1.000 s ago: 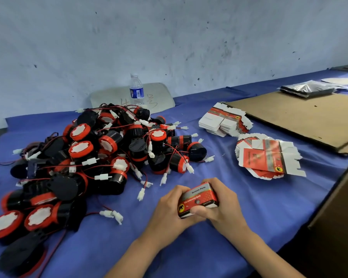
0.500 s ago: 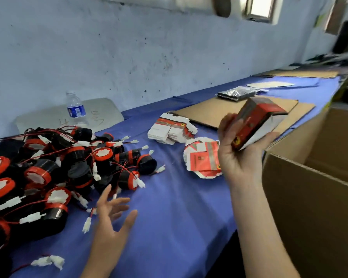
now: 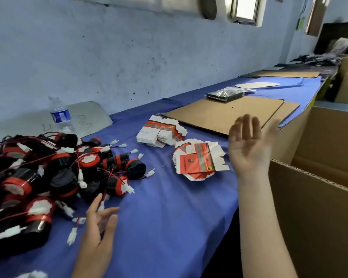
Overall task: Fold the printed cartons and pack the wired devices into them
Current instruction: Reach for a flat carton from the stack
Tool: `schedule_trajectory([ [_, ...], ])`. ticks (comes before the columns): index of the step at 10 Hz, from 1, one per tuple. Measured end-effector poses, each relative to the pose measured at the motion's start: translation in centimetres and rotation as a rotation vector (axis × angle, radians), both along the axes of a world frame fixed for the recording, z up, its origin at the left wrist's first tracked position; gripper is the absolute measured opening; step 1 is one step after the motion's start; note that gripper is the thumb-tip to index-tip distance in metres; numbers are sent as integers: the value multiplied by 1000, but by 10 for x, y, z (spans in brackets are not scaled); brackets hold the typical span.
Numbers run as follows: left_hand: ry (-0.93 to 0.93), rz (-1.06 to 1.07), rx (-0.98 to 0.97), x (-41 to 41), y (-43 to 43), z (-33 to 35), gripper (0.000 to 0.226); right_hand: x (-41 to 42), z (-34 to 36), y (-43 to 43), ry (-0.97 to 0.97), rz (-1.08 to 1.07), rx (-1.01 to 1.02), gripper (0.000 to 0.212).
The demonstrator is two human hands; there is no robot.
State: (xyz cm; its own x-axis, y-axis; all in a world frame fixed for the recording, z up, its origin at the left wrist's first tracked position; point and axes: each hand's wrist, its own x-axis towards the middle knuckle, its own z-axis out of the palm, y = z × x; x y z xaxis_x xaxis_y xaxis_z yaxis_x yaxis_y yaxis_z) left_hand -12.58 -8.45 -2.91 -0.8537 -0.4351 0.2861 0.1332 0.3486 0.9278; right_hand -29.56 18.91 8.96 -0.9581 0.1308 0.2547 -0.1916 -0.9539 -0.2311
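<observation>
A heap of black wired devices [image 3: 54, 177] with red bands and white plugs covers the left of the blue table. Two stacks of flat red-and-white printed cartons lie in the middle: a fanned one [image 3: 197, 161] and another [image 3: 161, 133] behind it. My left hand [image 3: 100, 227] hovers open over the cloth at the heap's near edge, fingers spread. My right hand [image 3: 249, 147] is raised with its palm up and fingers straight, holding nothing, beside the big cardboard box [image 3: 319, 197]. No folded carton is in view.
A water bottle [image 3: 60, 115] stands by the wall behind the heap. Flat cardboard sheets [image 3: 229, 115] lie at the back with a silver-wrapped packet [image 3: 225, 94] on them. The open cardboard box fills the right side, past the table's edge.
The red folded carton that my right hand held up half a second ago is gone from it; the hand is now spread open near the box. My left hand stays open by the heap.
</observation>
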Motion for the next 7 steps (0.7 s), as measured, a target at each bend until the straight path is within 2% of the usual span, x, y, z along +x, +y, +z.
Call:
schedule_trajectory([
  [1,-4,-5,6,2,2,3,50,-20,-13,-11,-72,-292,1376,38],
  [2,-14,-3,-10,3,1,3,49,-40,-43,-15,84,-6,2656,80],
  [3,-23,-3,-21,3,2,3,48,-40,-57,-10,165,-70,2871,77],
  [4,-27,-21,-27,3,1,3,48,-41,-53,-6,280,-350,2876,48],
  [5,-33,-34,-28,3,0,3,47,-41,-39,-12,348,-378,2976,35],
  [6,-30,-27,-38,3,-2,1,48,-40,-7,-15,278,-562,2959,35],
  [7,-44,-38,-31,2,-3,-2,46,-43,16,-12,308,-1047,2736,36],
])
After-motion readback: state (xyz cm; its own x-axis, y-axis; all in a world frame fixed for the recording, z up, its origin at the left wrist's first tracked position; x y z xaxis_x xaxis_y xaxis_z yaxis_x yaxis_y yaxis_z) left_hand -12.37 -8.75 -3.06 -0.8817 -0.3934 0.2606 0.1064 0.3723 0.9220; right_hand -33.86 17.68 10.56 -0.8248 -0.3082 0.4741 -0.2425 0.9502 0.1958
